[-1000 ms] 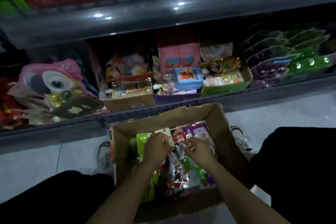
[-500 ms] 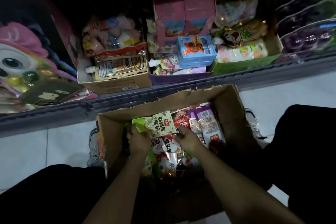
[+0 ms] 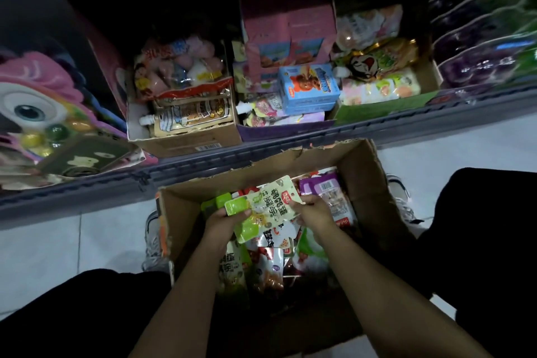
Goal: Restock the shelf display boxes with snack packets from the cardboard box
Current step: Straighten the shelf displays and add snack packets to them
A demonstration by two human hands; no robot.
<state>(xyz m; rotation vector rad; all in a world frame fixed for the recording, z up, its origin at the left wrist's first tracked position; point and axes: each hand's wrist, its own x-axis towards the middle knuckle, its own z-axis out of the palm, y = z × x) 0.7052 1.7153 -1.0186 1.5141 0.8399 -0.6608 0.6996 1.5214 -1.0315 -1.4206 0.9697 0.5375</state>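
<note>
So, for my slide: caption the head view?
Both hands lift a green-and-cream snack packet from the cardboard box.

Green-cream snack packets (image 3: 263, 208) tilted above cardboard box (image 3: 369, 183)

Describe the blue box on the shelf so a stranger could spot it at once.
Start at the shelf rail above the torn cardboard box on the floor. In the middle, purple-fronted display box, a small light blue carton lies on top. It is the only blue, hard-edged box there, with a cartoon bear on its lid, among soft pouches.
</note>
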